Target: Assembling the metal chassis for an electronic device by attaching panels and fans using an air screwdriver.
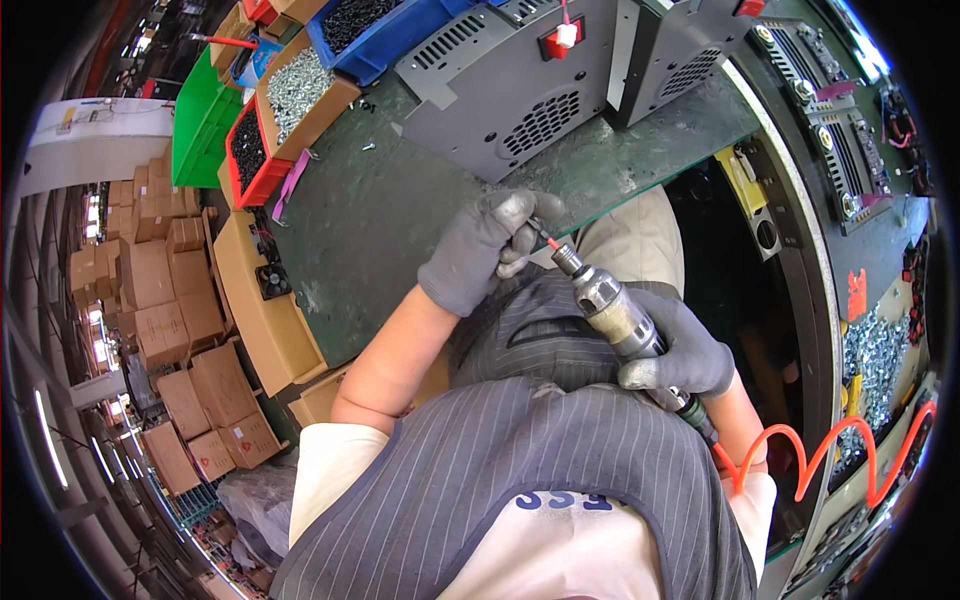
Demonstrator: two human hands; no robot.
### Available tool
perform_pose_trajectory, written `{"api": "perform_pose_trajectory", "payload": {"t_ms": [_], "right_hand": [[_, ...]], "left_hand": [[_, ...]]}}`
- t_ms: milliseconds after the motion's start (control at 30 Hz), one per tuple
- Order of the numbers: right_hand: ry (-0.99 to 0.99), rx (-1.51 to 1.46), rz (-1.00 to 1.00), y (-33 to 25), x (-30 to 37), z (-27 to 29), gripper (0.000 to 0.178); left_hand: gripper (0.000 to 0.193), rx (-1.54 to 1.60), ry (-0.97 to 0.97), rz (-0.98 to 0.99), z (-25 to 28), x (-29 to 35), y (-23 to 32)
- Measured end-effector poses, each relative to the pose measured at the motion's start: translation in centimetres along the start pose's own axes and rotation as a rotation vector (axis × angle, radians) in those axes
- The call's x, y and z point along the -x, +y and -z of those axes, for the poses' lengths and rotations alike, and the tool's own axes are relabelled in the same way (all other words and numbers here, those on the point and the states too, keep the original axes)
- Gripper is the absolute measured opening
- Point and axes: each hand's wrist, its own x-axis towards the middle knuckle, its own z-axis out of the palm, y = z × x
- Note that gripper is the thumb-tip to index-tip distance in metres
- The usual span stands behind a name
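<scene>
My right hand (690,352), in a grey glove, is wrapped round a pneumatic screwdriver (615,312) held in front of my body. A coiled orange air hose (802,455) runs from its rear end. The driver's bit points up and left to my left hand (478,245), also gloved in grey. The left fingers are curled and pinched at the bit's tip; whatever small thing they hold there is hidden. Just beyond them a grey sheet-metal panel (470,120) with vent holes and a red switch stands on the dark green bench (350,215).
A second grey panel (665,75) stands to the right. Screws fill a cardboard box (318,105), a red bin (268,180) and a blue bin (370,62) at the far left. A green bin (200,125) sits beside them. Parts and loose screws (880,360) lie on the right-hand bench.
</scene>
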Motion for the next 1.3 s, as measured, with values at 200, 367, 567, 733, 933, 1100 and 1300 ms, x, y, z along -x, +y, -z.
{"api": "perform_pose_trajectory", "payload": {"t_ms": [200, 367, 567, 733, 933, 1100, 1300], "right_hand": [[0.133, 0.173, -0.028, -0.7, 0.7, 1.7, 0.069], [0.415, 0.324, -0.026, -1.1, -0.1, 4.8, 0.06], [0.367, 0.145, -0.022, -0.7, -1.6, 5.5, 0.058], [0.342, 0.113, -0.081, -1.5, -2.5, 5.5, 0.072], [0.307, 0.185, -0.073, -1.9, -2.4, 6.6, 0.058], [0.349, 0.299, -0.138, -2.7, 1.6, 6.3, 0.059], [0.783, 0.325, -0.406, -3.7, 11.6, 6.1, 0.065]], "left_hand": [[0.059, -0.533, -0.214, 0.112, 1.0, 0.2, 2.4], [0.063, -1.35, 0.419, -0.259, 4.1, 0.0, 4.9], [0.056, -1.159, 0.154, -0.587, 2.9, -2.5, 5.1], [0.045, -1.157, 0.067, -0.557, 3.6, -4.0, 5.0], [0.037, -1.155, 0.001, -0.592, 2.8, -4.3, 5.3], [0.038, -1.303, 0.12, -0.619, 3.9, -4.2, 3.9], [0.039, -1.247, 0.177, -0.636, 5.7, -4.2, 2.5]]}}
